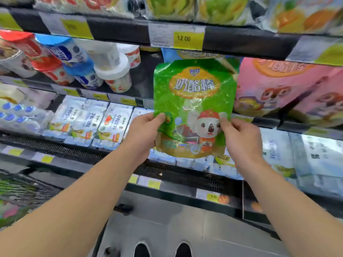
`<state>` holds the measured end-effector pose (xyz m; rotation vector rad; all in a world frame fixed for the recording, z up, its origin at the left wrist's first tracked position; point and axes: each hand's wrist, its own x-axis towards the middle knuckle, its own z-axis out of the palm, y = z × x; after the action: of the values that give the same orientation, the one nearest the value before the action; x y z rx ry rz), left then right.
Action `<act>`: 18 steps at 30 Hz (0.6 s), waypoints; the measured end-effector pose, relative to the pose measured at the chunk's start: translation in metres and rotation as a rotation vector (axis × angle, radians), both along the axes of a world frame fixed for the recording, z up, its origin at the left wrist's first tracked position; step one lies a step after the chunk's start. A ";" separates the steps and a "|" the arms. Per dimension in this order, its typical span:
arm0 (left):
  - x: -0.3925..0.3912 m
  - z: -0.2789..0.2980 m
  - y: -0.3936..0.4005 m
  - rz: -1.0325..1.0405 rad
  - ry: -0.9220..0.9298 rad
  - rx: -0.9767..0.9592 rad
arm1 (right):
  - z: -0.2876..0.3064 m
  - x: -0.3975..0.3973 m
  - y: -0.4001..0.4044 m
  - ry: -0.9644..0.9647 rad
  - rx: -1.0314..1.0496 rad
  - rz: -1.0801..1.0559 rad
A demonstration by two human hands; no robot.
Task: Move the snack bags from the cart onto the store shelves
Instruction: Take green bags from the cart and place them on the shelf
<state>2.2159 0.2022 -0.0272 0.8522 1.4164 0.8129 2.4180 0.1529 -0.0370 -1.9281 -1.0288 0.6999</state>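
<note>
A green snack bag [193, 101] with a koala picture hangs upright in front of the middle store shelf [118, 101]. My left hand [143, 132] pinches its lower left edge and my right hand [241, 138] pinches its lower right edge. Behind the bag's top a blue bag [168, 53] shows on the shelf, and pink snack bags [289, 88] stand to the right. The wire cart [20, 193] sits at the lower left with green and pink bags inside.
Yogurt cups [79, 65] lie stacked on the shelf to the left. White multipacks [89, 123] fill the row below. A black shelf rail with a yellow price tag [185, 38] runs just above the bag. Grey floor lies between my arms.
</note>
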 end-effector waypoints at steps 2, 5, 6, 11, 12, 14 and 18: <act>0.005 0.001 0.015 0.013 -0.006 0.028 | 0.001 0.005 0.013 -0.095 0.042 0.035; 0.010 0.004 0.036 0.004 -0.029 0.093 | 0.006 0.011 0.033 -0.273 0.121 0.086; 0.011 0.004 0.045 -0.002 -0.023 0.119 | 0.007 0.011 0.040 -0.318 0.131 0.084; 0.013 0.004 0.076 -0.024 0.140 0.257 | 0.015 0.013 0.063 -0.427 0.128 0.028; 0.012 0.004 0.080 -0.038 0.216 0.305 | 0.013 0.012 0.067 -0.417 0.109 0.003; 0.012 0.006 0.085 -0.063 0.368 0.404 | 0.008 0.010 0.072 -0.338 0.124 -0.053; 0.006 -0.002 0.089 -0.144 0.511 0.499 | -0.002 -0.003 0.066 -0.231 0.116 -0.109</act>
<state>2.2219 0.2907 -0.0297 1.6160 1.5860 0.8897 2.4151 0.2184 -0.0391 -1.9787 -1.0691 0.3535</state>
